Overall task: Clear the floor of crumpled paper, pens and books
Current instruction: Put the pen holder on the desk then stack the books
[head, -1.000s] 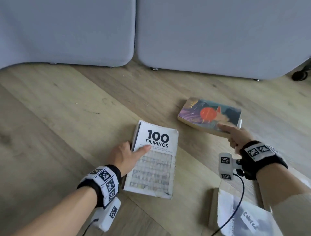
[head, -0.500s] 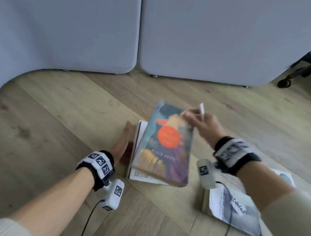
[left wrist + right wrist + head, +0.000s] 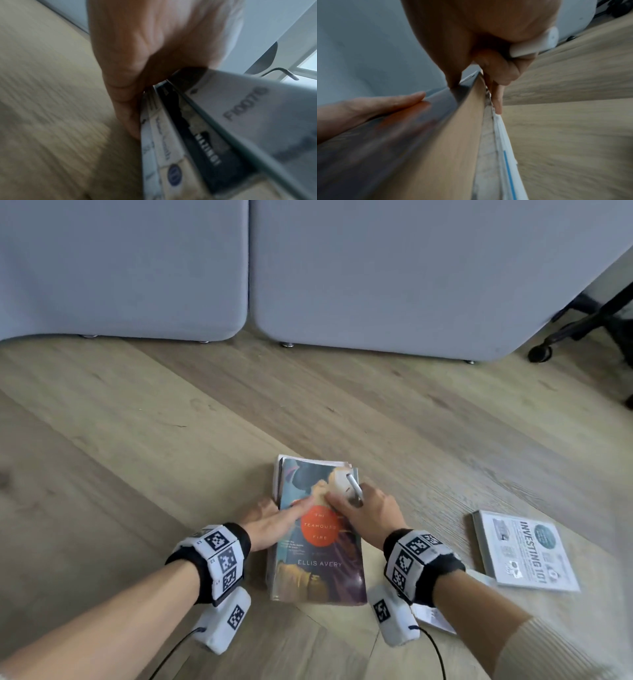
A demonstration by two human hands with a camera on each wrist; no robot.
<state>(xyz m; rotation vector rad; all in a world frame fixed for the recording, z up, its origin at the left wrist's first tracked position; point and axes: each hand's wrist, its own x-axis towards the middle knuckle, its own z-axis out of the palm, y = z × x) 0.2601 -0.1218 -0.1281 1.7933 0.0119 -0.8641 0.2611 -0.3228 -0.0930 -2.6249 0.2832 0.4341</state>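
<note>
A colourful paperback (image 3: 318,563) with an orange disc lies squarely on top of a white book (image 3: 278,474) on the wooden floor. My left hand (image 3: 274,518) holds the stack at its left edge. Its thumb (image 3: 385,104) lies on the top cover and its fingers (image 3: 126,108) run down the spines (image 3: 197,142). My right hand (image 3: 356,508) is at the stack's right edge, with its thumb on the cover and its fingers (image 3: 496,97) against the page edges (image 3: 445,148). That hand also grips a white pen (image 3: 354,486), seen again as the pen (image 3: 536,46).
A grey and white "Investing 101" book (image 3: 524,549) lies on the floor to the right. A printed sheet (image 3: 435,616) shows under my right wrist. Two grey sofa blocks (image 3: 376,268) stand behind. A black chair base (image 3: 582,323) is at the far right.
My right hand has brought the colourful paperback over and laid it on the white book. My left thumb has moved onto its cover.
</note>
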